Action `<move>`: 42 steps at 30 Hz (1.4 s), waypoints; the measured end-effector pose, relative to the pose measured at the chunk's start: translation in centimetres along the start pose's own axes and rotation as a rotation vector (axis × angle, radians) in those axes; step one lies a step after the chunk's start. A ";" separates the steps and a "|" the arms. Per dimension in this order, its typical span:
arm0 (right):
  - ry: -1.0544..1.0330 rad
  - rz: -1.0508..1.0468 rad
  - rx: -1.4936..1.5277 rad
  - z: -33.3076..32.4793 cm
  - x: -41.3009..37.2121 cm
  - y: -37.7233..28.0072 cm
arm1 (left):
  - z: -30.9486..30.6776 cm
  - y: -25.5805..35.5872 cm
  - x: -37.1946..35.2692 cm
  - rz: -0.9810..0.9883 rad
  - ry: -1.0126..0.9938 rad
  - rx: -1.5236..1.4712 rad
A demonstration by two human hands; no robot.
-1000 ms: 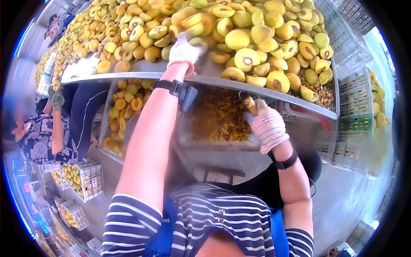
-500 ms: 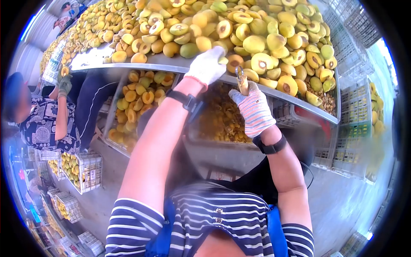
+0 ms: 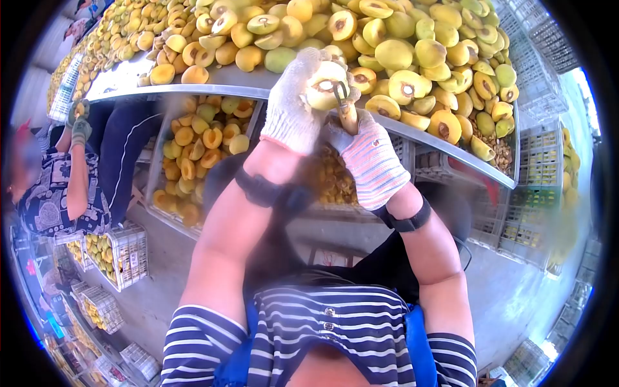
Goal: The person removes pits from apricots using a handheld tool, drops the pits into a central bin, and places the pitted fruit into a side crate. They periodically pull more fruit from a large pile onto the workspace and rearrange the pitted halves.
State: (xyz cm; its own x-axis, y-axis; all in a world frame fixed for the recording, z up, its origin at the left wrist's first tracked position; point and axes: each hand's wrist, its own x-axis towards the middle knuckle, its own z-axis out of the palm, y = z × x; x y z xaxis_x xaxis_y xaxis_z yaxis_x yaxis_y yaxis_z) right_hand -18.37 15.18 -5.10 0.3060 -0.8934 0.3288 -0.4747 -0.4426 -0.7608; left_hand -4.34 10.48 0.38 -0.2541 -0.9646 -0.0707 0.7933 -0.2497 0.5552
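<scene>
My gloved left hand (image 3: 289, 106) is closed around a halved yellow peach (image 3: 320, 97), cut face toward me, with a pale pit area in its middle. In my right hand (image 3: 375, 158), wearing a striped glove, is a pitting tool (image 3: 349, 119) with a wooden handle and a metal loop. The loop touches or sits just over the cut face beside the pit; exact contact is hard to tell. Both hands are above the near metal edge of a sorting table (image 3: 251, 91) heaped with peach halves (image 3: 409, 87).
Below the table edge stands a crate of peach halves (image 3: 213, 137), with pits and scraps (image 3: 336, 184) in a container beside it. Plastic crates (image 3: 532, 161) are stacked at right. Another person (image 3: 64, 190) works at left, near a filled crate (image 3: 132, 258).
My left hand has picked up a peach half from the pile edge and drawn it nearer. My right hand has moved left, bringing the tool's loop to the cut face.
</scene>
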 end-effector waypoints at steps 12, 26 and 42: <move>0.013 -0.162 -0.504 0.5 0.9 -0.4 | -0.8 -0.6 -0.5 0.400 0.056 0.897; -0.203 0.598 0.600 -3.3 2.3 -5.1 | 1.7 -0.2 -1.4 0.182 0.093 0.277; -0.301 0.567 0.712 -1.6 1.1 -3.9 | 0.5 1.3 0.3 0.070 0.136 0.704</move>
State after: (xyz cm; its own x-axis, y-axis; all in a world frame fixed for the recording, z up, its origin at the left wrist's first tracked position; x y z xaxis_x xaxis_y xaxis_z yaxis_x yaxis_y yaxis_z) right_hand -17.55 15.78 -0.89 0.4311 -0.8593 -0.2752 -0.0344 0.2891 -0.9567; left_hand -3.65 9.95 1.49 -0.1086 -0.9898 -0.0925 0.2486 -0.1171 0.9615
